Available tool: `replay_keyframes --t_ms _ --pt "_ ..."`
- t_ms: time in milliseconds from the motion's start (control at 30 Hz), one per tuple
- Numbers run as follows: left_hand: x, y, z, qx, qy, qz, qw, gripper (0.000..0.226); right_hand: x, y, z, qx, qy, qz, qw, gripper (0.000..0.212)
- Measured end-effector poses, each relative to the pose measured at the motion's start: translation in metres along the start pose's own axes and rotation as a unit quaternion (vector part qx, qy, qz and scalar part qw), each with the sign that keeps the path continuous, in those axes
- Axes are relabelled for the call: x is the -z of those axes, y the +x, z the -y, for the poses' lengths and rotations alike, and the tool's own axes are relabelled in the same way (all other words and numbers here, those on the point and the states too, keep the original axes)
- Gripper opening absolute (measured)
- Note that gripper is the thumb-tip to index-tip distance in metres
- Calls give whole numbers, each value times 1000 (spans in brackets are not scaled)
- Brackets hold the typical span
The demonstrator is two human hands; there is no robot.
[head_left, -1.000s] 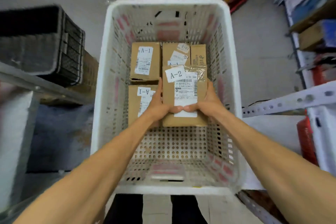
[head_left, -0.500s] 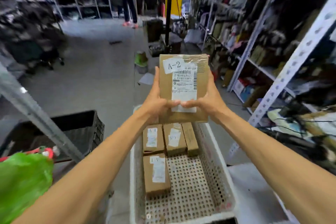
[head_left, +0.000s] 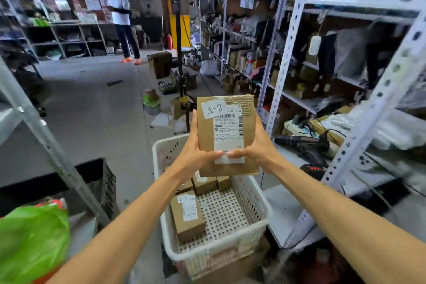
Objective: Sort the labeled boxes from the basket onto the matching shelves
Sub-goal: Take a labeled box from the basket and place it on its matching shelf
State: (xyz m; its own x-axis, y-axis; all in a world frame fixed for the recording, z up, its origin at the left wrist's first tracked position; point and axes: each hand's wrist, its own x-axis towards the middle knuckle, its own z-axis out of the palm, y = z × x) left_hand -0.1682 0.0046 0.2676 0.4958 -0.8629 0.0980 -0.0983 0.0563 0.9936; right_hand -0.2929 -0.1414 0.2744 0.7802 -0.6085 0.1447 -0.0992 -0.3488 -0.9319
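Left hand [head_left: 194, 157] grips the left edge of the A-2 box [head_left: 227, 131], with the thumb laid across the front face low down. Right hand [head_left: 255, 147] mirrors it on the right edge. The thumb tips nearly meet on the bottom of the printed shipping label [head_left: 228, 136]. The fingers are behind the carton and out of sight.

Position: the box is held upright in the air above the far end of the white basket [head_left: 230, 253], clear of it, label side toward the camera.

Judgement: this hold is for reading. With the thumbs kept low, the handwritten tag [head_left: 214, 108] at the upper left corner is uncovered.

Basket contents: an A-1 box [head_left: 187, 217] lies flat on the perforated floor at the left, its tag upside down from here. More cartons [head_left: 205, 184] sit at the far end, partly hidden behind the held box, and their tags are unreadable.

Metal shelving [head_left: 287, 53] runs along the right, crowded with goods. Any shelf markers are too blurred to read.

Judgement: the step in hand is read-and-locate. The A-2 shelf must be found before placing the box.
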Motion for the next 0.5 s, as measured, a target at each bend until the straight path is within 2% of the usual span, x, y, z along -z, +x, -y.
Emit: replay_keyframes --t_ms 167,300,500 --pt "-53 -50 -18 -8 6 22 1000 122 34 -75 3 -6 7 -37 999 142" --pt "-109 -95 -33 -7 21 57 998 125 72 -152 4 -31 10 -78 996 146" --pt "-190 -140 -55 -24 25 112 993 124 128 -248 11 -28 5 -139 990 135"
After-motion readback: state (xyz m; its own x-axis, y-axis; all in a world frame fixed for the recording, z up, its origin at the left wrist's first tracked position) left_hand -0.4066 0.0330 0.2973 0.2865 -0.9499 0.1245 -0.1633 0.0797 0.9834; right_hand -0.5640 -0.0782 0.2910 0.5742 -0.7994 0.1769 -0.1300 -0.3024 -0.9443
